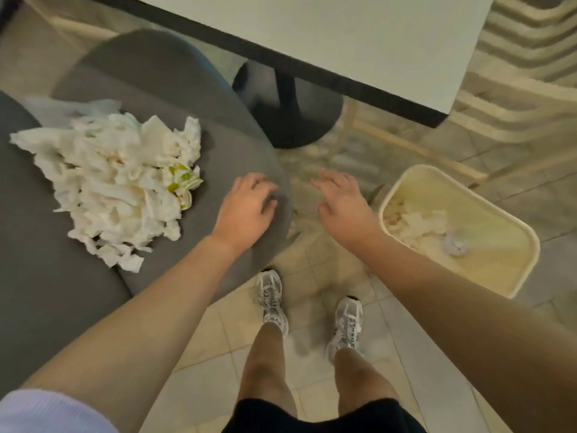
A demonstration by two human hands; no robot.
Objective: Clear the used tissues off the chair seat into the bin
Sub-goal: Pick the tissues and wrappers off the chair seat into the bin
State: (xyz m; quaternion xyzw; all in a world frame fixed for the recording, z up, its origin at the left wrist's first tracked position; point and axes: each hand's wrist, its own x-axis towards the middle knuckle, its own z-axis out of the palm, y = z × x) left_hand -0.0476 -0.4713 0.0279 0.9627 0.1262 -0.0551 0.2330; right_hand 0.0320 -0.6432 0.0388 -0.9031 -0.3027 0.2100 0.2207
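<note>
Tissue pile [115, 185] sits on the grey chair seat [224, 145], left half of the head view. Pile is roughly wedge-shaped: long axis runs from the wide upper end near the seat's back down to a narrow tail at the lower edge, tilted slightly right at the bottom. One piece with yellow-green print on its right flank. A thin clear bag [71, 109] pokes out behind the pile's top. Left hand [246, 207] is over the seat's right front edge, fingers loosely curled downward, holding nothing; pile is to its left, apart, no contact. Right hand [343, 204] hovers off the seat, between chair and bin [512, 264], fingers spread and relaxed, empty; pile well apart from it. Cream bin stands on the tiled floor to the right, some tissues already inside. White table [343, 35] above.
</note>
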